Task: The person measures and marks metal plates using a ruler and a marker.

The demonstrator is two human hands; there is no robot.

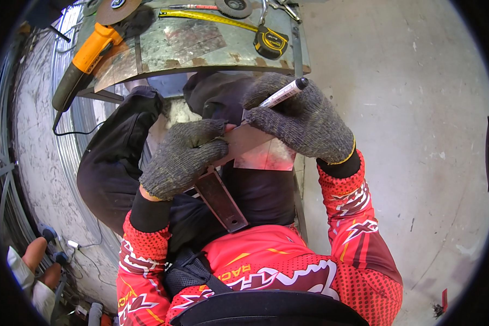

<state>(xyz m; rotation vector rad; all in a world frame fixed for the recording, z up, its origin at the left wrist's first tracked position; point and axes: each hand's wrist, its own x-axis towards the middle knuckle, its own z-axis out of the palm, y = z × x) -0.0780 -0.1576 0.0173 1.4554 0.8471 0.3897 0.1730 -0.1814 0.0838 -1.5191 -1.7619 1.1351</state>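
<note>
Both my hands wear grey knitted gloves. My right hand (301,117) grips a white marker pen (282,93) with a black end cap, its writing end pointing down-left at the metal. My left hand (185,155) is closed over a try square with a dark stock (221,201) and a shiny metal sheet (266,156). A bare fingertip shows at the left glove's end. The sheet rests over my thigh and reflects my red sleeves. The pen's tip is hidden behind my right fingers.
Ahead stands a metal-topped bench (195,41) bearing an orange angle grinder (92,51), an extended tape measure (270,42), a grinding disc (233,6) and pliers-like tools (282,8). Long metal profiles (73,152) lie on the left. Another person's legs (35,255) show at lower left.
</note>
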